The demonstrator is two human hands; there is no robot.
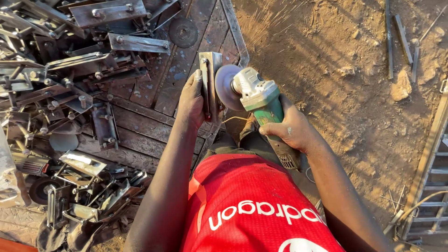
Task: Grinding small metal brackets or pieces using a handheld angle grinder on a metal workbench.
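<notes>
My left hand (pixel 192 99) grips a flat steel bracket (pixel 210 79) standing on edge at the rim of a worn metal worktable (pixel 154 116). My right hand (pixel 291 128) holds a green and white angle grinder (pixel 259 100) by its body. The grinder's round disc (pixel 226 86) presses against the right face of the bracket. Fine sparks (pixel 261 21) spray away over the dirt beyond the table. A red shirt (pixel 252 205) fills the bottom of the view.
Several similar steel brackets and latch parts (pixel 70 70) lie heaped on the left of the table. A spare grinding disc (pixel 183 31) lies on the table top. Metal bars (pixel 401 37) and a stone (pixel 401 86) rest on the dirt at right, near a steel frame (pixel 431 177).
</notes>
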